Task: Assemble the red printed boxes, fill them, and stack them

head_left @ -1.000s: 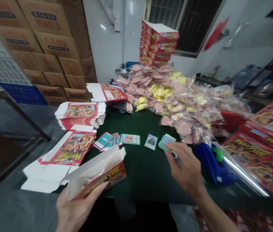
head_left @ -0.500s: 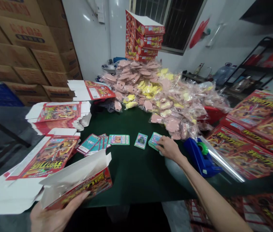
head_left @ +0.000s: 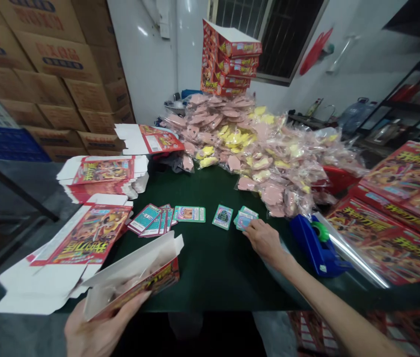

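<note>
My left hand [head_left: 101, 325] grips a red printed cardboard box [head_left: 157, 281] by its near end. The box is tilted, its long white flap up, and pale pinkish items in clear wrap show inside. At the right, my right hand [head_left: 267, 243] has its fingers closed at the near edge of a card [head_left: 246, 219] on a small pile; the fingertips are partly hidden. Left of that pile lies a single card with a dark picture [head_left: 222, 217], then a green-edged card lying sideways [head_left: 189, 214]. Several overlapping teal cards [head_left: 150, 220] are fanned out farther left.
Flattened red boxes [head_left: 90, 235] lie along the table's left side. A heap of bagged pink and yellow pieces [head_left: 235, 136] covers the back. A blue tape dispenser [head_left: 312, 248] stands right of my right hand, beside stacked red boxes [head_left: 373, 223]. Brown cartons [head_left: 61, 59] rise behind.
My right hand has drawn slightly towards me at the card pile, and the top card now sits askew. The box stays in my left hand. The whole view has shifted a little.
</note>
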Tool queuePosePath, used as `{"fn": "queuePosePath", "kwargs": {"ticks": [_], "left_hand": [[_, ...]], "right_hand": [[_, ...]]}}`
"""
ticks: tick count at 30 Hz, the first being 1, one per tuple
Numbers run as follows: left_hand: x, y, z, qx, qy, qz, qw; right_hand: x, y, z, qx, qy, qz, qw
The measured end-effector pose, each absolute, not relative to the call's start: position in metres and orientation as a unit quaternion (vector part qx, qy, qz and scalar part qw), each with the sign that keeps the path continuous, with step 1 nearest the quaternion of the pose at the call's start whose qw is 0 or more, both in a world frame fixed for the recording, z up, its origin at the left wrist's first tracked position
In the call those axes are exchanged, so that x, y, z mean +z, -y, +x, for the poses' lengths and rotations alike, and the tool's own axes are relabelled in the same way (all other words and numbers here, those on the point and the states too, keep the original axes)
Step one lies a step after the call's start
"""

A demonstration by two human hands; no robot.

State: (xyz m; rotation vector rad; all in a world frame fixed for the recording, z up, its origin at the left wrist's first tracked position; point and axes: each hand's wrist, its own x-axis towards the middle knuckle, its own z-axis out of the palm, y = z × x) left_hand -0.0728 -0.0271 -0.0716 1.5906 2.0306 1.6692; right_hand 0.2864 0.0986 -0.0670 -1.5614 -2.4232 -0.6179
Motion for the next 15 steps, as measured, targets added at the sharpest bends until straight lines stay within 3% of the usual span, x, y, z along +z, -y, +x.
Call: {"fn": "queuePosePath", "kwargs": {"ticks": [6,11,15], "left_hand": [[-0.051,0.031,-0.067,0.493,-0.613,0.615,-0.050],[-0.045,0.045,-0.061,0.478,-0.562,0.669,0.095],[-0.049,0.050,-0.060,0.509,-0.520,0.670,0.147]], "right_hand": [[-0.018,-0.118,0.242,-0.245,0.804,-0.522,0.145],[0.002,-0.145,0.161,-0.196,0.864,-0.455,0.086],[-0.012,-0.159,0.121,-0.153,0.901,-0.406,0.028]]}}
